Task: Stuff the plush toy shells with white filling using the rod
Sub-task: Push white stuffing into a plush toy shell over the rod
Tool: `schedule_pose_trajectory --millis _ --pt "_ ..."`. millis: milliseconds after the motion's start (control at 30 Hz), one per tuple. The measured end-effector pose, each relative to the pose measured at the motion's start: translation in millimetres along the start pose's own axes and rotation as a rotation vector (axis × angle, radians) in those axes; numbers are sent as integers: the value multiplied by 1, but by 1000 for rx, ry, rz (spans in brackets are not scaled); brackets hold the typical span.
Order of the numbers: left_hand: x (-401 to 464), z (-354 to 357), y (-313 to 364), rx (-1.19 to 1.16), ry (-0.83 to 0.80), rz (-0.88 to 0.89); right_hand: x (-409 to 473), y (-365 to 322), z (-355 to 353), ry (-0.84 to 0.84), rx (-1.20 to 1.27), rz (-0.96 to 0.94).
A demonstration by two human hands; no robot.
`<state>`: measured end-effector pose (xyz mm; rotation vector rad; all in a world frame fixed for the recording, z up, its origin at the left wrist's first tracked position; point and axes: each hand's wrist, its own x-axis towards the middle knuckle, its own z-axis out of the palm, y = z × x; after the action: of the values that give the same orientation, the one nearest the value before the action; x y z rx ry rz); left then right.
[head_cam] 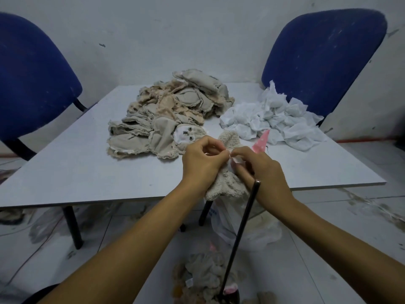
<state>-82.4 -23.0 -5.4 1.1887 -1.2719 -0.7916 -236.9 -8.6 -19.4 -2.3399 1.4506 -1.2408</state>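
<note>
The plush toy shell (pixel 228 183), cream and fleecy, is held above the near edge of the bench (pixel 87 172), between both hands. The left hand (pixel 201 163) pinches the shell's upper part with thumb and curled fingers; its grip is narrow and closed on the fabric. The right hand (pixel 263 172) pinches the same spot from the other side, fingertips meeting those of the left hand at a small white patch. A pink spotted cone (pixel 260 142) projects from the shell just behind the right hand.

The rod (pixel 241 235), dark and thin, stands tilted beside the right wrist, its upper end near the shell and its lower end among plush pieces (pixel 203 279) on the floor.

On the bench, a pile of flat beige shells (pixel 171 115) lies behind the hands. The heap of white filling (pixel 274 119) lies to its right, near the far right corner.

Two blue chairs (pixel 322 51) stand behind the bench, against a white wall. A white plastic bag (pixel 247 227) lies under the bench.
</note>
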Motion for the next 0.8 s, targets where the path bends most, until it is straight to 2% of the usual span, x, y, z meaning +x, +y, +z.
schedule_pose_trajectory --millis 100,233,300,400,533,667,800 --pt "0 0 1 7 21 -5 1 6 4 57 -17 -41" --pt "-1 1 -2 29 73 22 1 5 10 59 -256 -145" --pt "-2 1 -3 36 91 46 3 3 14 32 -299 -110" --pt "-1 1 -3 20 80 63 6 2 13 23 -125 -43" --pt "1 0 -3 18 83 30 2 4 9 182 91 -43" --pt "0 1 -5 59 121 28 -2 -1 13 104 -203 -208" --pt "-2 3 -5 101 146 94 -1 6 16 24 -263 -144"
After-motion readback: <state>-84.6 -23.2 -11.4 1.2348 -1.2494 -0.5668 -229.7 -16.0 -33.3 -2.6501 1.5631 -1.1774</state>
